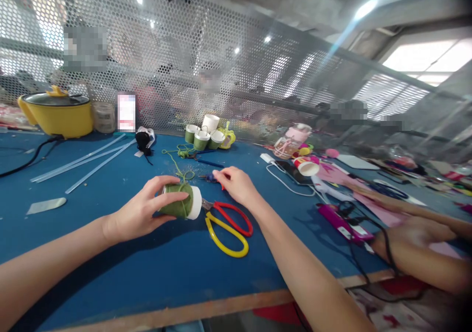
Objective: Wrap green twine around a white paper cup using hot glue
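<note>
My left hand (138, 209) is closed around a small paper cup (179, 201) wrapped in green yarn. The cup lies tilted on its side, its white rim facing right. A strand of green yarn (179, 167) runs from it to a loose tangle farther back. My right hand (238, 184) is closed on a small blue glue gun (211, 177), whose thin tip points left toward the cup. Part of the glue gun is hidden by the fingers. Scissors (228, 228) with one red and one yellow handle lie between my hands, their blades partly behind the cup.
Several green-wrapped cups (201, 139) stand at the back. Clear glue sticks (99, 162) and a yellow electric pot (61, 115) are at left. A purple power strip (344, 224), a phone (293, 172) and a co-worker's arm (416, 243) are at right. Perforated metal sheet (165, 66) rises behind.
</note>
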A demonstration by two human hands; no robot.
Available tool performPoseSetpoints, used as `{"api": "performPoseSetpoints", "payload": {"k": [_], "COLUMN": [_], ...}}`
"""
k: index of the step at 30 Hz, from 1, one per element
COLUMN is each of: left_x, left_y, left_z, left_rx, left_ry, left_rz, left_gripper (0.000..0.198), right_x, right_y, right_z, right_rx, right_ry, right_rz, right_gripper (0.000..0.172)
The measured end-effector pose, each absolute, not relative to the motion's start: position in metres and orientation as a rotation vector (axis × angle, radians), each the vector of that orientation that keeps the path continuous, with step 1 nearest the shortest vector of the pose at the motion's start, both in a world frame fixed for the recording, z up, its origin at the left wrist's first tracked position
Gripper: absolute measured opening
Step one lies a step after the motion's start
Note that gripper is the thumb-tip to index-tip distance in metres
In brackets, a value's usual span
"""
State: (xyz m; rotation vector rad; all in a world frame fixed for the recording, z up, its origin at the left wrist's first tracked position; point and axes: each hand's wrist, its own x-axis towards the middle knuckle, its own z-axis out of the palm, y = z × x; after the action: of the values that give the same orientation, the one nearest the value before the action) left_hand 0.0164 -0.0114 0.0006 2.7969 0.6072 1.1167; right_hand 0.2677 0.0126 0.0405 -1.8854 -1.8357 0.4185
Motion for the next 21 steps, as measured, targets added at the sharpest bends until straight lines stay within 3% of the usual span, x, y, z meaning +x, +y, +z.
{"api": "performPoseSetpoints", "payload": {"k": [5,8,11,15,21], "left_x": [0.019,0.020,0.021,0.021,0.020], "left_y": [-0.015,-0.016,-0.016,-0.015,-0.016], "left_z": [0.001,0.001,0.000,-0.002,-0.002], "left_rx": [2.831,2.837,2.850,2.892,2.912], "left_ry": [0.540,0.518,0.498,0.507,0.500], "left_rz": [1.089,1.084,1.084,1.063,1.021], "left_gripper": [0.040,0.041,0.040,0.038,0.037], "right_x": [0.231,0.222,0.219,0.217,0.212], "right_y": [-0.002,-0.002,-0.001,-0.004,-0.009], "right_z": [0.051,0.045,0.038,0.035,0.033], "right_rx": [-1.543,-1.432,-1.267,-1.132,-1.121], "right_ry": [-1.960,-1.827,-1.621,-1.378,-1.269], "right_rz": [1.059,1.379,1.584,1.628,1.584], "right_gripper": [0.062,0.069,0.061,0.036,0.033]}}
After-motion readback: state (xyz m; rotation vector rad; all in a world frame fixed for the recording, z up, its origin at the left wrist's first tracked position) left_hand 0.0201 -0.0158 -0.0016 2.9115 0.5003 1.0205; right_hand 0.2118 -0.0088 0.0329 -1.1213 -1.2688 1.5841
